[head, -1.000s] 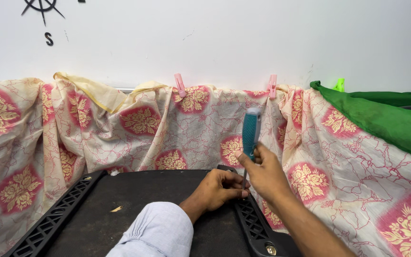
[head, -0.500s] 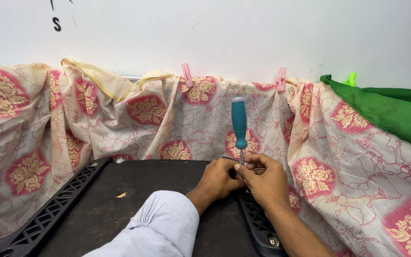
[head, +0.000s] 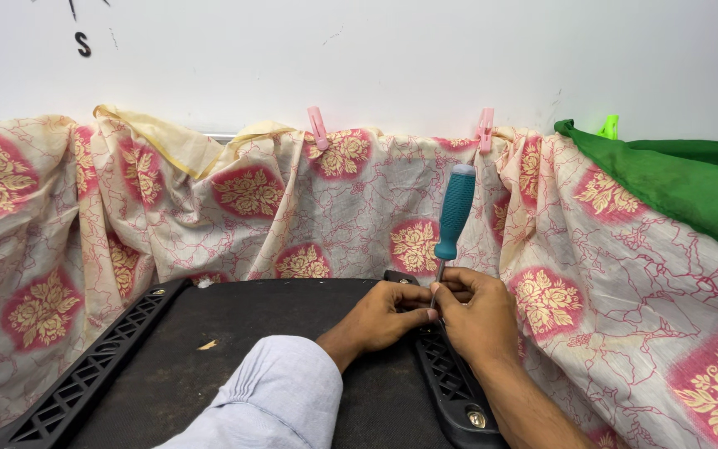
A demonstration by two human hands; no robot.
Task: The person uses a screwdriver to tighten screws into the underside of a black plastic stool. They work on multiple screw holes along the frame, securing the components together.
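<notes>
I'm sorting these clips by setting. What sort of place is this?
Probably an improvised repair bench indoors: a teal-handled screwdriver held upright in both hands over a black panel with grid-patterned plastic edges, and floral cloth clipped along a white wall with pink pegs.

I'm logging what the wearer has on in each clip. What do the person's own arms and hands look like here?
The left arm wears a long sleeve of light blue-grey cloth, with folds near the cuff that ends at the wrist. The left hand is bare: no glove shows. The right forearm is uncovered, and the right hand is bare too. No watch, ring or band shows on either.
</notes>
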